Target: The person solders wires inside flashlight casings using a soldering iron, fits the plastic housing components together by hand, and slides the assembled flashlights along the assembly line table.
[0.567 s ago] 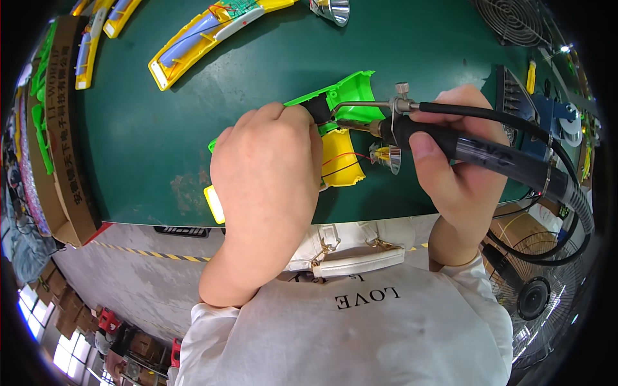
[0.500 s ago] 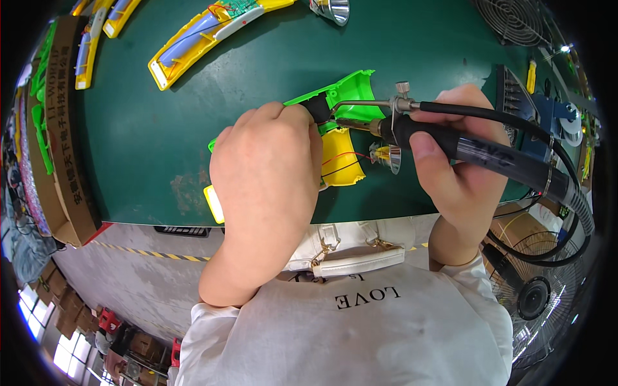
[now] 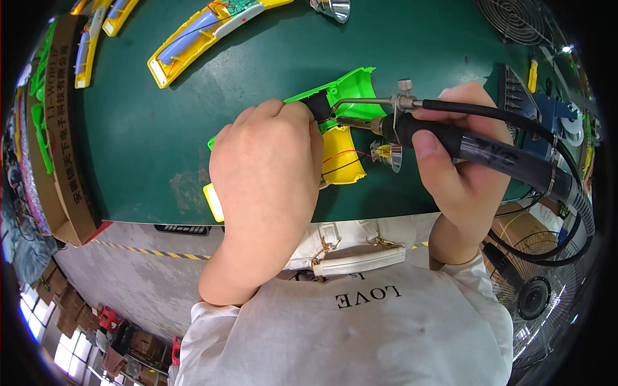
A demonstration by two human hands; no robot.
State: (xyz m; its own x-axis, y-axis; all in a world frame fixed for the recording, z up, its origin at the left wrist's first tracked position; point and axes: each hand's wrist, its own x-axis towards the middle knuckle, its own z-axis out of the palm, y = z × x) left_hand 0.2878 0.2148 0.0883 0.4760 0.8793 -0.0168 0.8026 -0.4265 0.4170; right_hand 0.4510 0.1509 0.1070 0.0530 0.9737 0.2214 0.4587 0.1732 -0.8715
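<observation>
My left hand (image 3: 265,167) is curled over a green plastic flashlight shell half (image 3: 356,90), which shows on both sides of it; the fingertips are hidden. A black part (image 3: 317,105) lies inside that shell by my knuckles. In my right hand (image 3: 444,174) is a soldering iron (image 3: 431,134) with a thin metal solder-feed tube (image 3: 364,101) clamped above it. The iron's tip is at the green shell, beside the black part. Nearer to me lies a yellow shell half (image 3: 344,170), partly under my left hand. Red and black wires run from it to a small reflector lamp (image 3: 394,158).
Farther off on the green table (image 3: 425,48) lie an open yellow shell with a blue battery (image 3: 187,45) and another reflector (image 3: 335,8). A cardboard box (image 3: 67,135) stands left. At right are a solder spool (image 3: 571,122), a yellow-handled tool (image 3: 532,76) and the iron's black cable (image 3: 582,219).
Very little differs. The soldering iron and both shells have shifted by a few pixels; both hands keep their holds.
</observation>
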